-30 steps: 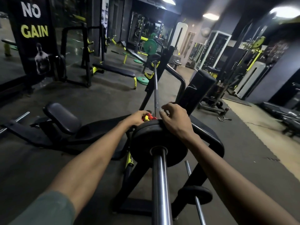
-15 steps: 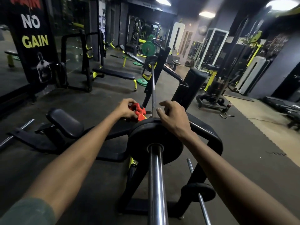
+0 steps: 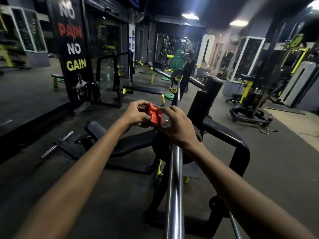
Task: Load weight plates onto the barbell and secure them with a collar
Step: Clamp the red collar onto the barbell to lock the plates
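We see the dark rubber floor (image 3: pixel 269 169) carrying the black rack (image 3: pixel 241 149) at centre frame, green plates (image 3: pixel 170 96) lying flat farther back, and a loose steel bar (image 3: pixel 57 147) at left.

Arms: two long forearms, bare from the lower edge of the view up to the wrists — no sleeve on either in this view.
Left hand (image 3: pixel 133 113): bare, no glove, no ring or band that shows.
Right hand (image 3: pixel 177 125): bare as well — no glove, no watch or strap at the wrist.
Fingers (image 3: pixel 138 103): slim, uncovered, nails short where they can be made out.
Markings: the dim light leaves fine detail unclear.
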